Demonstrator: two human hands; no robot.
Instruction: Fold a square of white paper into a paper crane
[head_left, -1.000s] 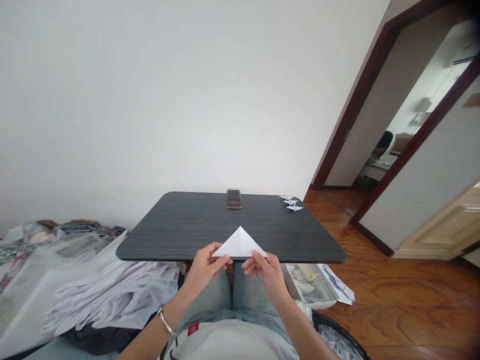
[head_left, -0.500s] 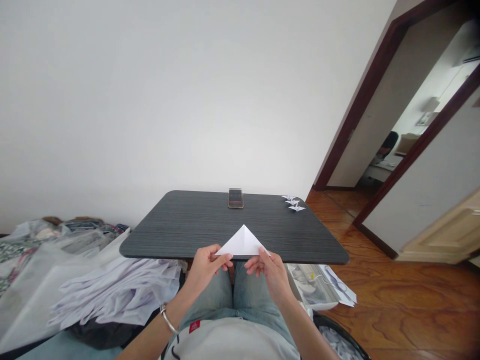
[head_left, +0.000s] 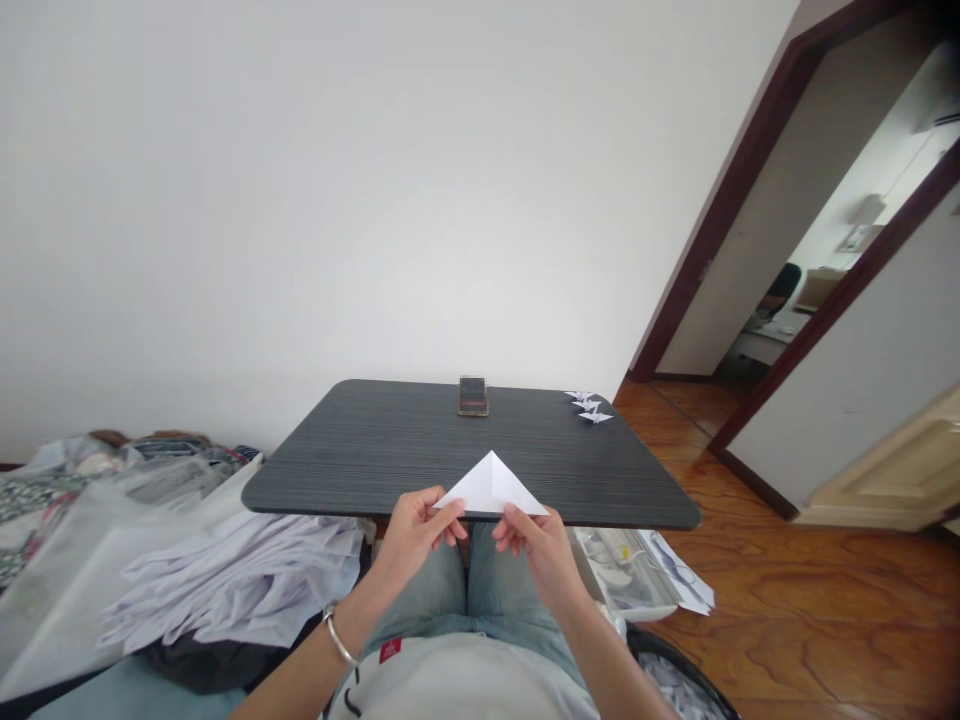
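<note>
A white sheet of paper folded into a triangle [head_left: 490, 484] is held over the near edge of a dark wood-grain table [head_left: 390, 455], its point aimed away from me. My left hand [head_left: 415, 533] pinches the triangle's lower left corner. Fingers of my right hand [head_left: 534, 540] pinch its long near edge toward the right. Both hands hover above my lap in blue jeans.
A phone [head_left: 472, 396] lies at the table's far edge, with several small folded paper shapes [head_left: 589, 406] at the far right corner. White sheets and bags [head_left: 225, 585] are piled left of me. A tray with papers [head_left: 641, 575] sits on the wooden floor at right.
The hands and the paper triangle stay almost still; my right fingers slid slightly inward along the near edge. The view shifted a little.
</note>
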